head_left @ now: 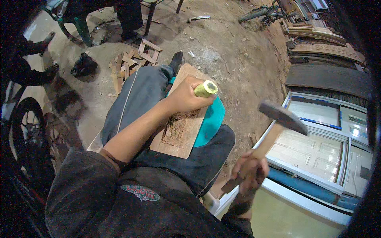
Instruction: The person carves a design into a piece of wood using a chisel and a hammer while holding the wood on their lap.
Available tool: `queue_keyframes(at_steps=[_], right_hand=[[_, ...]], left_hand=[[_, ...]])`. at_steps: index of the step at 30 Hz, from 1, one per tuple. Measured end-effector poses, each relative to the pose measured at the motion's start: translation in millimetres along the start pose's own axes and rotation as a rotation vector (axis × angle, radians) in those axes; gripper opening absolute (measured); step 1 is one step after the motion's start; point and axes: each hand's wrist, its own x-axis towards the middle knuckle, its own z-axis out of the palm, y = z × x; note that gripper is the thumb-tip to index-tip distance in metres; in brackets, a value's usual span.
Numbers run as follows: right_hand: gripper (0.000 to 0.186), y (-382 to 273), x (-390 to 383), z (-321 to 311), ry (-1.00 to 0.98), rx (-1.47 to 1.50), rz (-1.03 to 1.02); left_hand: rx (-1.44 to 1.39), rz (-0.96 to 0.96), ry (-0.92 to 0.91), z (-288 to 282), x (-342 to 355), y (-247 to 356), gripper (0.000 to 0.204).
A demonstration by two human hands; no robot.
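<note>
My left hand is closed round the thick yellow-green handle of a chisel, held upright; its blade is hidden below my fist. Under it is a rectangular wooden board, lying across my lap. A rough recess with wood chips is cut into the board's face. Beneath the board's right side a flat teal piece sticks out. Off to the right, my right hand grips the wooden handle of a hammer, raised with its dark metal head apart from the chisel.
Wood offcuts lie piled beyond my left knee. White-framed panels and stacked boards stand along the right. A wheel is at the left edge, a bicycle at the far right. Another person's feet show at upper left.
</note>
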Motion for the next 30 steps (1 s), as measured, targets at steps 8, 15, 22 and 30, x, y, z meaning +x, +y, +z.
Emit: queue_keyframes(at_steps=[8,15,22,30], right_hand=[[0.047,-19,38,20,-0.095,-0.533,0.034],[0.039,-48,39,3,0.188,0.236,-0.124],[0.027,-22,32,19,-0.054,-0.537,0.252],[0.029,47,-19,47,0.067,-0.238,0.621]], left_hand=[[-0.063,-0.142,-0.011,-1,-9,6,0.015],[-0.095,-0.099,-0.016,6,-2,4,0.014],[-0.069,-0.158,0.105,-5,-1,1,0.013],[-0.213,-0.22,0.339,-18,11,-13,0.017]])
